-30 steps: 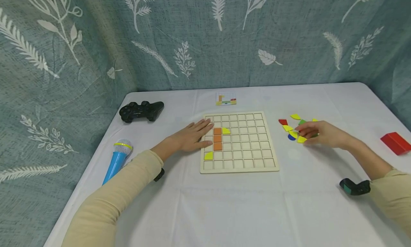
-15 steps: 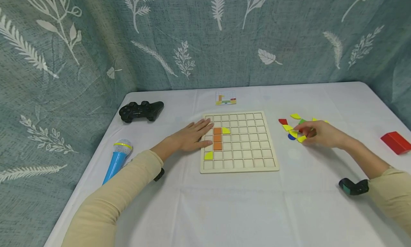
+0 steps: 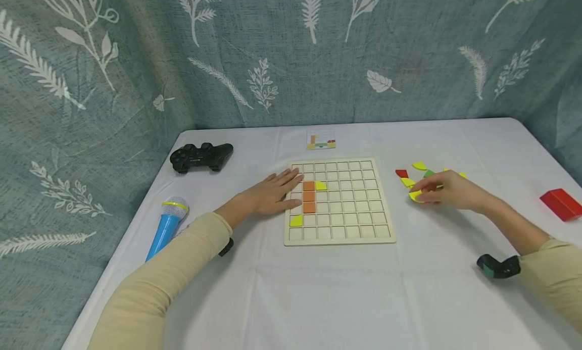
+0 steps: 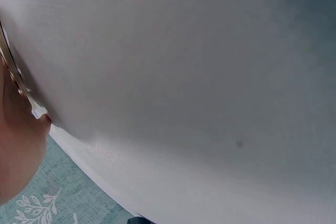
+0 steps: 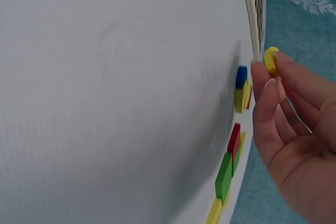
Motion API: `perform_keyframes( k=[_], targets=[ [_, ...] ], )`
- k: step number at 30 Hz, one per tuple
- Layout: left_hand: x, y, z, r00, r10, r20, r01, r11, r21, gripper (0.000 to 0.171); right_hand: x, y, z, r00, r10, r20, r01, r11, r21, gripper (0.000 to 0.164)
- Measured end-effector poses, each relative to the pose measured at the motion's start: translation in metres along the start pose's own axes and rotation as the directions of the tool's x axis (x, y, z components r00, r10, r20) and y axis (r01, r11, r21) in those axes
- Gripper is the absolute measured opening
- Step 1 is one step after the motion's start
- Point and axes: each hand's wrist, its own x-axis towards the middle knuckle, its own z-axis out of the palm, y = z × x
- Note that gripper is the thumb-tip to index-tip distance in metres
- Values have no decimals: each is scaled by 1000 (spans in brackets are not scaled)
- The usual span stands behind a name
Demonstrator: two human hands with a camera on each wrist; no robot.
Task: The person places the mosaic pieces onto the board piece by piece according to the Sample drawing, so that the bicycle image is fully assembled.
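Note:
In the head view my left hand (image 3: 271, 193) lies flat with its fingers over the left edge of a pale wooden grid board (image 3: 352, 242). Orange square tiles (image 3: 309, 196) form a column on the board, and a yellow rounded tile (image 3: 320, 186) sits beside the top one. Another yellow tile (image 3: 296, 220) lies lower left. Over on the right, my right hand (image 3: 447, 191) pinches a yellow tile (image 5: 271, 60) between thumb and finger, raised off the cloth. Below it in the right wrist view are a blue tile (image 5: 241, 76), a red tile (image 5: 234, 139) and a green tile (image 5: 223, 177).
A small pattern card (image 3: 321, 140) lies behind the board. At the left are a black game controller (image 3: 201, 157) and a blue toy microphone (image 3: 166, 229). A red block (image 3: 561, 204) stands near the right edge. Patterned cloth (image 3: 291, 57) hangs behind the table.
My right hand has lifted a yellow tile from the loose pile and shifted slightly left with it. The left hand stays on the board.

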Motion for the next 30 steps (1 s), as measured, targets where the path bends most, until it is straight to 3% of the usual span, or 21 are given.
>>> perform_keyframes(
  k=[8, 16, 30],
  targets=[
    [-1, 1, -1, 1000, -7, -2, 7, 1000, 0, 76, 9, -14, 17, 995, 16, 94, -31, 988, 150, 36],
    [0, 1, 1, 1000, -11, -9, 11, 1000, -4, 75, 17, -44, 44, 979, -31, 200, -32, 951, 307, 42],
    [2, -1, 3, 1000, -5, -17, 5, 1000, 4, 76, 29, -84, 90, 955, -100, 280, -11, 929, 370, 29]
  ],
)
